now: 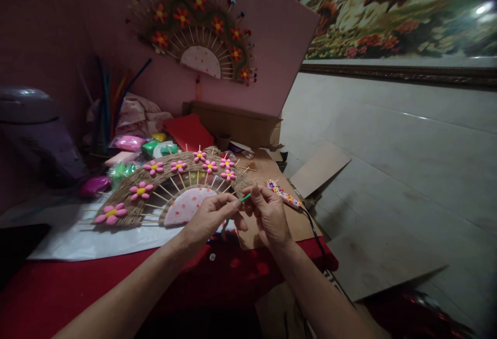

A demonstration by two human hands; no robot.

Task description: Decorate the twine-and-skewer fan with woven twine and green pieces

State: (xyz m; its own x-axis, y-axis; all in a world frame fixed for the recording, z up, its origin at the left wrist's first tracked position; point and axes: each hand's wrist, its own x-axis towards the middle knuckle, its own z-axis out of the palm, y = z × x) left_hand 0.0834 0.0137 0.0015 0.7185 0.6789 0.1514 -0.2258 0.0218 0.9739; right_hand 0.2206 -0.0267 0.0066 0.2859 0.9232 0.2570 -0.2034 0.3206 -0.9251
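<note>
My left hand (215,215) and my right hand (269,220) are held close together over the table's front, fingertips pinched on the two ends of a thin green strip (245,197), which looks like modelling clay. Below the left fingers a darker green length (224,227) hangs, partly hidden. Just behind the hands lies a fan-shaped piece (158,179) wrapped in brown twine, with thin sticks fanning out. Pink flowers with yellow centres (141,191) sit along its arch. At its base is a white dotted half-round (188,206), partly covered by my left hand.
Bagged coloured clay (130,143) and red sheet (190,131) lie behind the fan. A flower-covered glue gun (284,194) with a black cord rests on cardboard (267,230) at right. A finished-looking flowered fan (202,33) stands on the pink board. The red tablecloth (128,282) covers the front edge.
</note>
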